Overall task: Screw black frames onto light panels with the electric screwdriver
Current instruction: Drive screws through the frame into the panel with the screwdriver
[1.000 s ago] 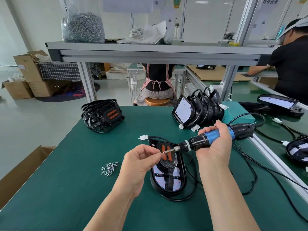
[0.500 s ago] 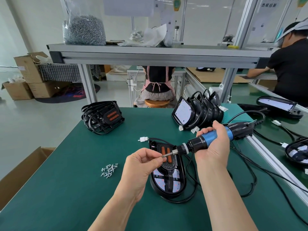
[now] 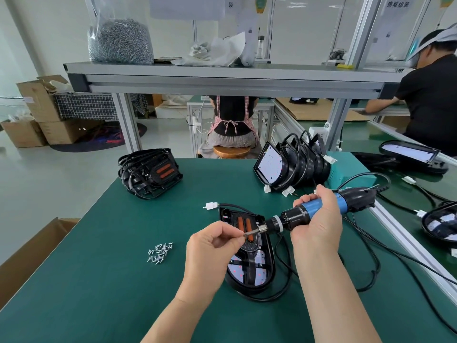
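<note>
The electric screwdriver [image 3: 309,214] lies almost level at mid-frame, its long axis running right to left, with the right hand [image 3: 319,229] curled round its blue grip. Its bit [image 3: 250,233] points into the left hand [image 3: 210,246], whose fingers [image 3: 231,237] pinch the tip. The light panel [image 3: 257,273] lies on the table [image 3: 99,280] directly below. If a screw sits at the tip, the fingers hide it.

Right grip [image 3: 319,224] is wrapped round the blue-and-black electric screwdriver [image 3: 294,217], held nearly level, bit pointing left. Left grip [image 3: 212,246] pinches the tip of its bit, above the black-framed oval light panel [image 3: 249,268] lying flat on the green counter [image 3: 99,280]. A little heap of silver screws [image 3: 160,252] sits to the left, apart from both.
</note>
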